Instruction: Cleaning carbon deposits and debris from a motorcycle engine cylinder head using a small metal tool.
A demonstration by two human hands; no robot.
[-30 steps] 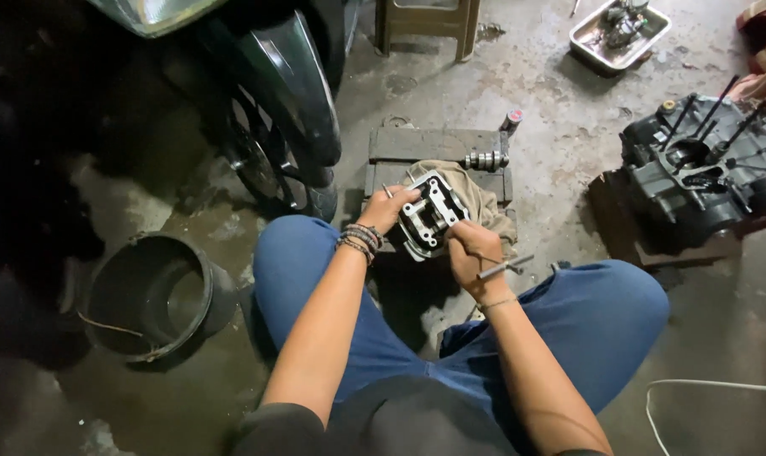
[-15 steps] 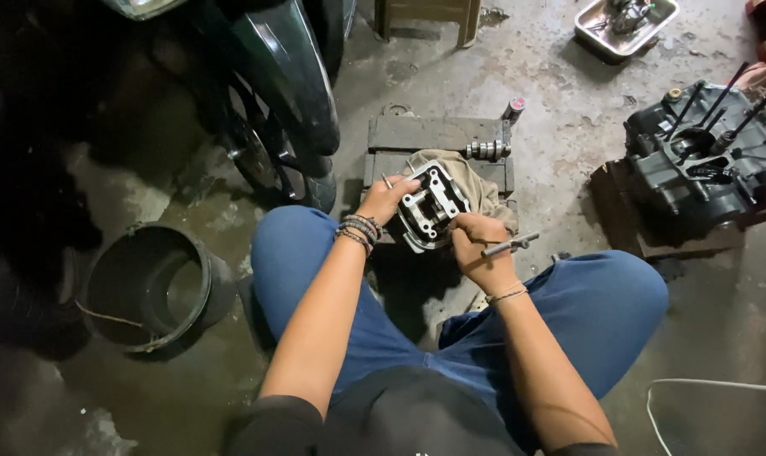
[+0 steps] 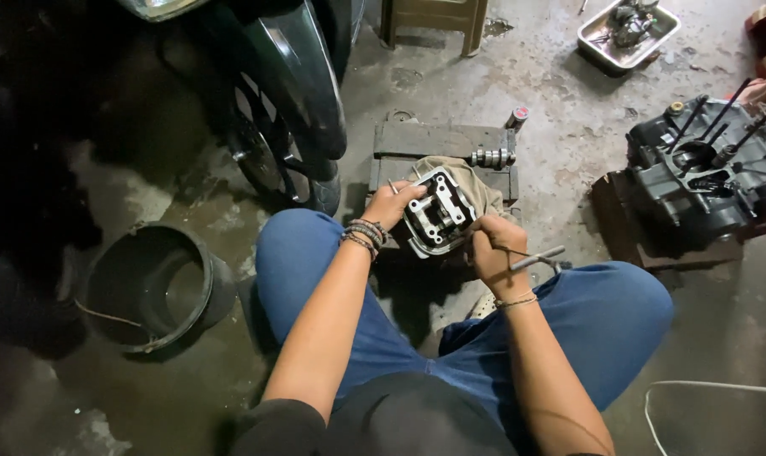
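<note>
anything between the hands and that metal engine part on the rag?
Nothing visible. The left hand grips the engine part at its left edge; the right hand, holding a thin metal tool, touches its right side.

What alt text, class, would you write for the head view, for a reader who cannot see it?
A seated person's left hand steadies a metal engine part on a cloth, while the right hand works a thin metal tool at it. A motorcycle wheel and a black bucket stand nearby.
</note>
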